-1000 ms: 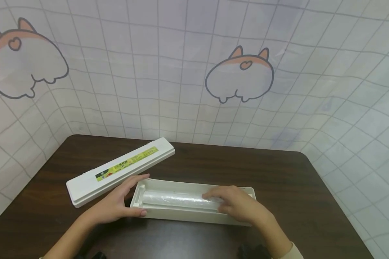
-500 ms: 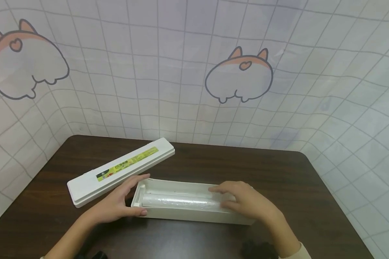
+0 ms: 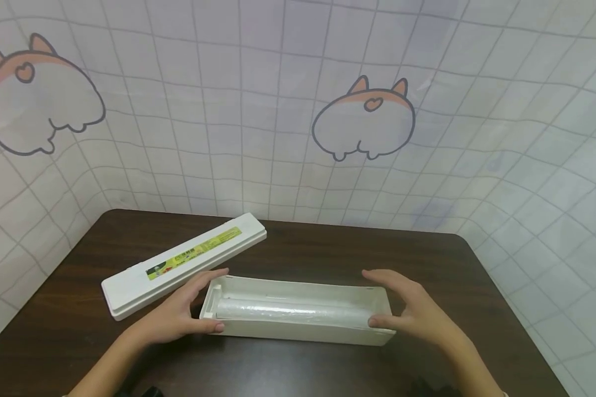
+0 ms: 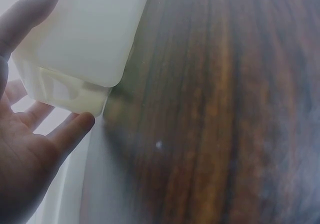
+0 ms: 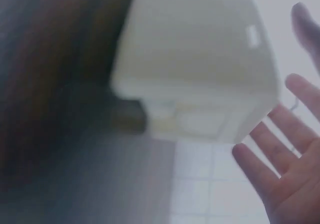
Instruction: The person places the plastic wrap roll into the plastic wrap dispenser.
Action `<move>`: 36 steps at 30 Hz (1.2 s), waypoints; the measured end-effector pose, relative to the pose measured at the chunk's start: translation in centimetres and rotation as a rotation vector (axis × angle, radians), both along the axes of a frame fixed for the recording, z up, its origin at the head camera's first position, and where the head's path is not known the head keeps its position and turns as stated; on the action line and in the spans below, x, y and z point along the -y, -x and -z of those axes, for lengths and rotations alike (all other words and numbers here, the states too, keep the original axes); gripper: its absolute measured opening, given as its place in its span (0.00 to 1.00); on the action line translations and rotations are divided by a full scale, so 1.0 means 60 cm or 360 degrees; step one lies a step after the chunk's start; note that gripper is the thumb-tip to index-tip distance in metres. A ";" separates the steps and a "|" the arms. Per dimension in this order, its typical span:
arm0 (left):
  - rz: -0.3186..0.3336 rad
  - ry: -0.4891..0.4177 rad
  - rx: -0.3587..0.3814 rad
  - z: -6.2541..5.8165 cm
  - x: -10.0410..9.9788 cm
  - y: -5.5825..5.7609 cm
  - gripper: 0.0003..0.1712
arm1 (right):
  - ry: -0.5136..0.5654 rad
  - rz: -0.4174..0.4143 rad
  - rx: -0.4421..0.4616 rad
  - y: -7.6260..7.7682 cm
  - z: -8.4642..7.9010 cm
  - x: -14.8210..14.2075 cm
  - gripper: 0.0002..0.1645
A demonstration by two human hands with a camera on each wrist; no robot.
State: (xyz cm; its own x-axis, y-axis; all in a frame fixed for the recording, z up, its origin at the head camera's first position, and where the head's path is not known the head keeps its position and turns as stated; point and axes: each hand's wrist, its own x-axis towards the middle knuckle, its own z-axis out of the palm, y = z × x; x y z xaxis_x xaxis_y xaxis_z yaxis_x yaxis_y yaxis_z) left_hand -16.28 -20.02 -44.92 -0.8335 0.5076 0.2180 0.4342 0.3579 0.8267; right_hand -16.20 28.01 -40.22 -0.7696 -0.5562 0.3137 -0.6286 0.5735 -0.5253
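Note:
The white base of a cling film box lies lengthwise on the table, with a roll of clear cling film inside along its near wall. My left hand holds the base's left end, thumb against the near wall and fingers reaching round to the far side. In the left wrist view that thumb lies over the long wall. At the right end, my right hand is spread wide, its thumb by the near rim and its fingers beyond the far corner. Splayed fingers show beside the end wall in the right wrist view.
The box's white lid with a green and yellow label lies slanted on the dark wooden table, behind my left hand. A white gridded curtain with cartoon animals surrounds the table's back and sides.
My right hand has come off the roll and out of the base, moving right to its right end with fingers spreading. The left hand has stayed at the left end.

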 end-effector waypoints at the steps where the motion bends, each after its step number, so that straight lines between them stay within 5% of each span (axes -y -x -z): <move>1: -0.0003 0.0005 -0.0002 0.000 0.000 0.000 0.54 | 0.0012 0.0013 0.0012 0.000 0.006 -0.006 0.51; 11: 0.0004 0.0005 -0.0010 0.002 0.000 -0.004 0.53 | 0.0157 -0.0038 0.0248 0.005 0.047 -0.039 0.64; 22: -0.0007 0.0025 -0.0033 0.000 -0.003 -0.002 0.54 | 0.0233 -0.0210 0.0409 0.010 0.055 -0.046 0.67; 36: 0.0021 0.0015 -0.0122 -0.019 0.007 -0.006 0.55 | 0.0210 -0.0186 0.0505 0.012 0.062 -0.052 0.69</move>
State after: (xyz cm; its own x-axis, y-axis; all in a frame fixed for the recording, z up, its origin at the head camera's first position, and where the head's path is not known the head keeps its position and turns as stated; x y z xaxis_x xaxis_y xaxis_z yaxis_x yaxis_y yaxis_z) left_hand -15.94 -20.43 -43.80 -0.8076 0.5210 0.2762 0.5010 0.3592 0.7874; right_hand -16.90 31.14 -43.91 -0.7737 -0.6170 0.1443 -0.4798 0.4217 -0.7694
